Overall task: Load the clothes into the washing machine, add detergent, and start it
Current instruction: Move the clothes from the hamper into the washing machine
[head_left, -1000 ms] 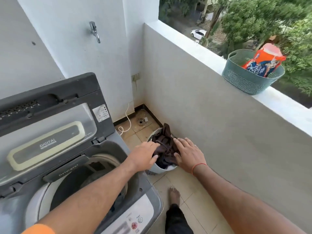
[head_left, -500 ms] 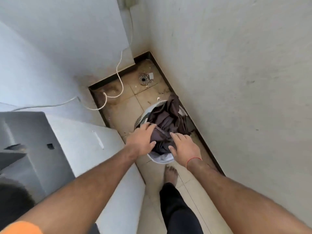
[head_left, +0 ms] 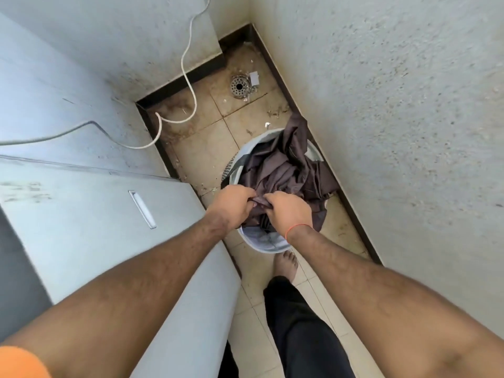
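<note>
Both hands' fingers [head_left: 246, 196] now clench clothes [head_left: 286, 170]

The clothes [head_left: 283, 170] are a crumpled heap of dark brownish-purple fabric, sitting just right of the frame's centre. They're piled in a round pale laundry basket [head_left: 268, 245] on the tiled floor, spilling over its rim on the right and poking up toward the wall at the top. A bit of lighter, bluish cloth shows at the basket's lower edge. The washing machine [head_left: 81, 214] is the grey-white box filling the left and lower left, only its side in view.
</note>
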